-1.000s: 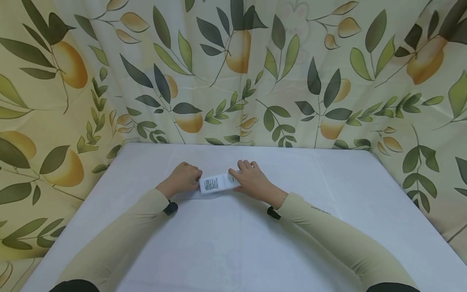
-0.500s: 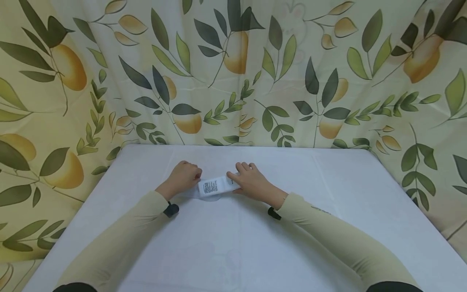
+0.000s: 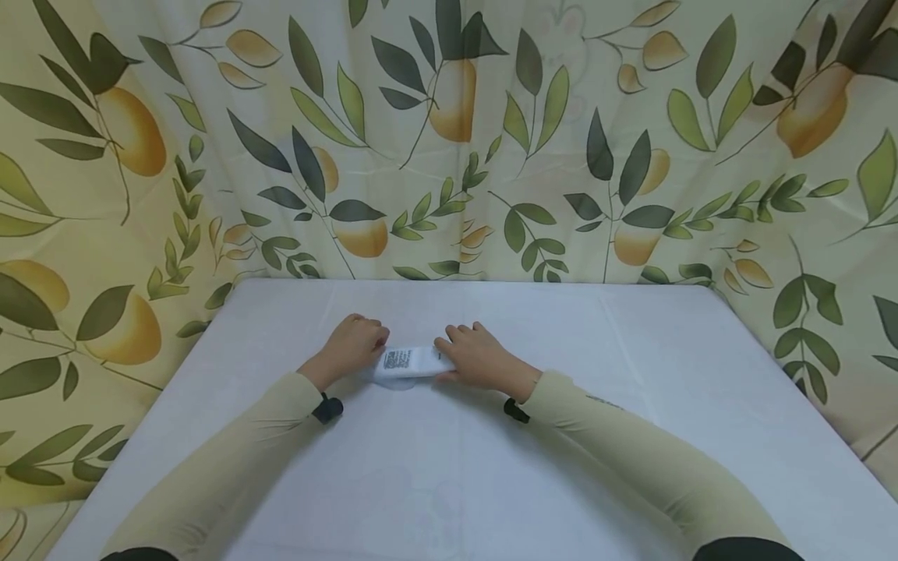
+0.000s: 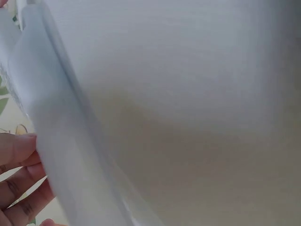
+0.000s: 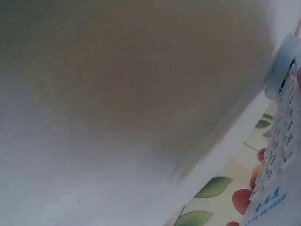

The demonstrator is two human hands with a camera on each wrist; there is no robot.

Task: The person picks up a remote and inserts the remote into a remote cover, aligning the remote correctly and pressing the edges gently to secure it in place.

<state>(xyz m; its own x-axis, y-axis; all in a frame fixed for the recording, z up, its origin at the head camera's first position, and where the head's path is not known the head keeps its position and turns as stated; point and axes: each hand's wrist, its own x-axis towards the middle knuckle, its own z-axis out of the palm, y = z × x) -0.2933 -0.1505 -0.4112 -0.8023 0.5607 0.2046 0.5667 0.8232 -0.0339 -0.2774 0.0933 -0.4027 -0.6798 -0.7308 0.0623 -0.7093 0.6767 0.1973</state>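
Observation:
A slim white printed packet (image 3: 419, 363), with a dark square code and small text, lies between the two hands in the head view. My left hand (image 3: 353, 343) pinches a whitish plastic sleeve (image 3: 395, 383) at the packet's left end. In the left wrist view, curled fingers (image 4: 21, 183) press against the edge of this plastic sleeve. My right hand (image 3: 486, 360) grips the packet's right end, thumb and fingers around it. Blue lettering and rows of dark print cover the packet in the right wrist view, where reddish fingertips (image 5: 241, 200) show behind it.
A white cloth (image 3: 449, 467) covers the table. Behind it hangs a curtain (image 3: 421, 179) patterned with fruit and leaves. Dark wrist cameras sit under both cuffs, the left camera (image 3: 328, 407) and the right camera (image 3: 517, 410).
My right hand has lowered slightly and shifted left, and the packet has turned from slanting to nearly level. Its left end has moved slightly left. My left hand stays almost in place.

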